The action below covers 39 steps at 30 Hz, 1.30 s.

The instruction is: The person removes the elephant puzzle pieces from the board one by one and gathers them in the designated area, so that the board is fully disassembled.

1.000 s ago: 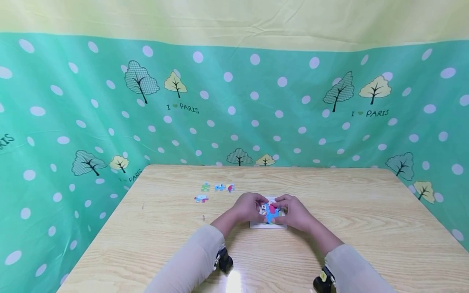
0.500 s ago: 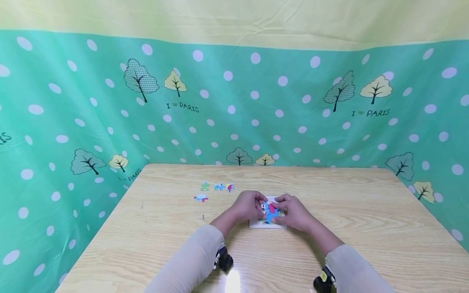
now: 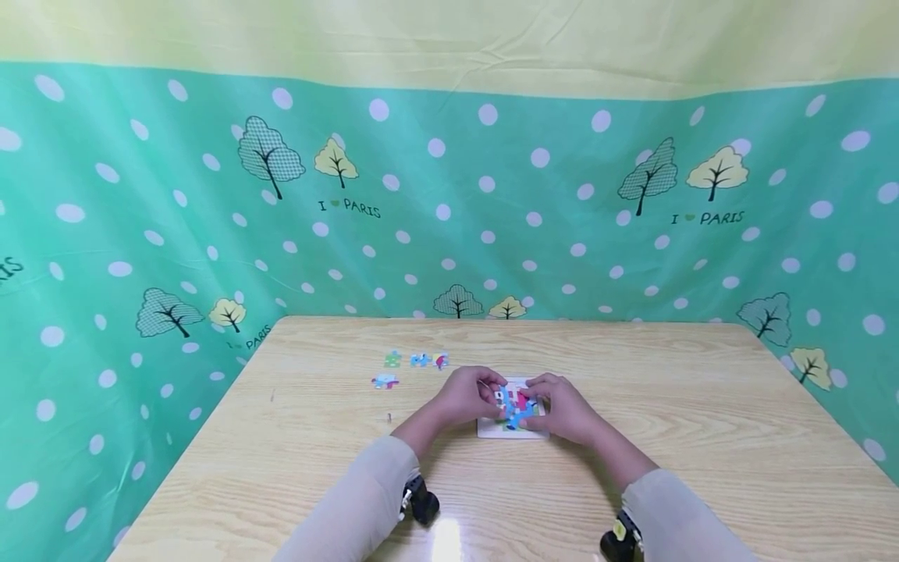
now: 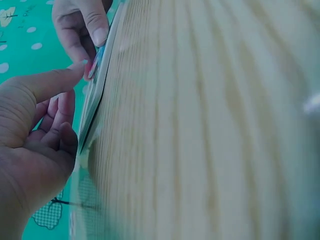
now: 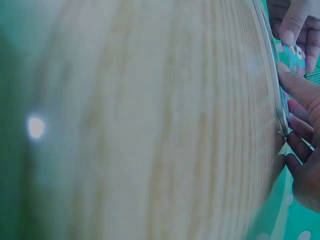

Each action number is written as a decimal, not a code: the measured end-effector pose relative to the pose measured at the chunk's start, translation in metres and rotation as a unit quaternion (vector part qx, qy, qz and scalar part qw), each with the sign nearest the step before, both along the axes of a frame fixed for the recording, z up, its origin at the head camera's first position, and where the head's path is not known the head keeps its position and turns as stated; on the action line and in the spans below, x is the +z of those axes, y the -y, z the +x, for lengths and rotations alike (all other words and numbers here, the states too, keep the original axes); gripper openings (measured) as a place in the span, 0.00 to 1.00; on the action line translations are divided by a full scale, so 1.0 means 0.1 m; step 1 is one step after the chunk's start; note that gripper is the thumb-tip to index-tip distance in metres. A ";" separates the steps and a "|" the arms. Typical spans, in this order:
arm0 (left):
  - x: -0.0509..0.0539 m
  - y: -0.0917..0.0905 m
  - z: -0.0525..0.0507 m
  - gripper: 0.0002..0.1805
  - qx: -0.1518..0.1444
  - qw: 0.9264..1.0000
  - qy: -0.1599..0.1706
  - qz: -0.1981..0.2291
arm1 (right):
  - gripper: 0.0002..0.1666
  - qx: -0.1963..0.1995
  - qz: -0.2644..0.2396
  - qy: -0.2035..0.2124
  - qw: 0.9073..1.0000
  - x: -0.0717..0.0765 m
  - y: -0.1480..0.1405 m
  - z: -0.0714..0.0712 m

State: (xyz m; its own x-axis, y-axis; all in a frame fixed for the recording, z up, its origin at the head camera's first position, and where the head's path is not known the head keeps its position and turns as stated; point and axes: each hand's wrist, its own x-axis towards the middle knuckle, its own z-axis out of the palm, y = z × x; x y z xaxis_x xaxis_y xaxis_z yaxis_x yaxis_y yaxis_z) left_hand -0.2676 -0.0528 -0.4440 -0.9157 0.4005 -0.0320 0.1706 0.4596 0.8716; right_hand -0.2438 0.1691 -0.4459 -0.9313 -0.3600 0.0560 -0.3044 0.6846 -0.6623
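Observation:
A white-edged puzzle board (image 3: 492,431) with a blue and red picture lies flat on the table between the hands. My left hand (image 3: 465,396) is at its left side; in the right wrist view that hand (image 5: 297,25) pinches a blue puzzle piece (image 5: 296,60) tilted above the board. My right hand (image 3: 567,410) lies at the board's right side, its thumb on the face near the lower edge and its fingers along the far side; the right wrist view shows these fingers (image 5: 302,131) gripping the board's edge.
Several loose puzzle pieces lie on the table (image 3: 316,437) to the left of the board: a green one (image 3: 392,359), a blue one (image 3: 421,360), a yellow and red one (image 3: 440,360), and a white-blue one (image 3: 385,381). A polka-dot curtain (image 3: 449,187) hangs behind.
My left hand has drawn slightly to the left, with a blue piece in its fingers, and more of the board's picture shows. My right hand has stayed in place.

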 end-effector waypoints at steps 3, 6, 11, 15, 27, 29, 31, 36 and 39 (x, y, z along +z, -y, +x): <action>0.01 0.04 0.02 0.23 0.004 1.000 0.004 0.013 | 0.28 0.001 0.002 -0.002 1.000 0.00 -0.01 0.00; 0.03 0.08 0.04 0.23 0.009 1.000 0.005 0.023 | 0.29 -0.001 0.004 0.002 1.000 0.00 -0.02 0.00; 0.04 0.15 0.07 0.24 0.014 0.999 0.005 0.034 | 0.29 0.002 0.008 -0.003 1.000 0.00 -0.02 0.00; 0.05 0.21 0.07 0.24 0.018 0.999 0.008 0.035 | 0.28 -0.002 0.008 -0.002 1.000 -0.01 -0.02 0.00; 0.12 0.45 0.11 0.26 0.020 0.999 -0.003 0.035 | 0.28 -0.015 0.012 0.004 1.000 0.00 0.00 0.00; 0.13 0.49 0.11 0.27 0.020 0.999 -0.010 0.037 | 0.28 -0.013 0.012 0.003 1.000 0.00 0.00 0.01; 0.14 0.54 0.11 0.27 0.022 0.999 -0.013 0.039 | 0.28 -0.012 0.011 0.001 1.000 0.00 0.00 0.01; 0.16 0.68 0.11 0.28 0.040 0.998 -0.012 0.043 | 0.28 -0.012 0.011 0.000 1.000 0.01 0.00 0.01; 0.16 0.78 0.11 0.28 0.053 0.997 -0.013 0.054 | 0.29 -0.013 0.010 0.002 1.000 0.01 0.00 0.02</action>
State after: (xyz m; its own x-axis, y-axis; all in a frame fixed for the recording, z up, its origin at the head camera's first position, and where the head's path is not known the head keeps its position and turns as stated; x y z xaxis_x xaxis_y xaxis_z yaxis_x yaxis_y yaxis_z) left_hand -0.2568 -0.1308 -0.4282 -0.9531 0.3013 0.0295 0.1486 0.3806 0.9127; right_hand -0.2423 0.1687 -0.4449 -0.9406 -0.3367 0.0447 -0.2833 0.7051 -0.6501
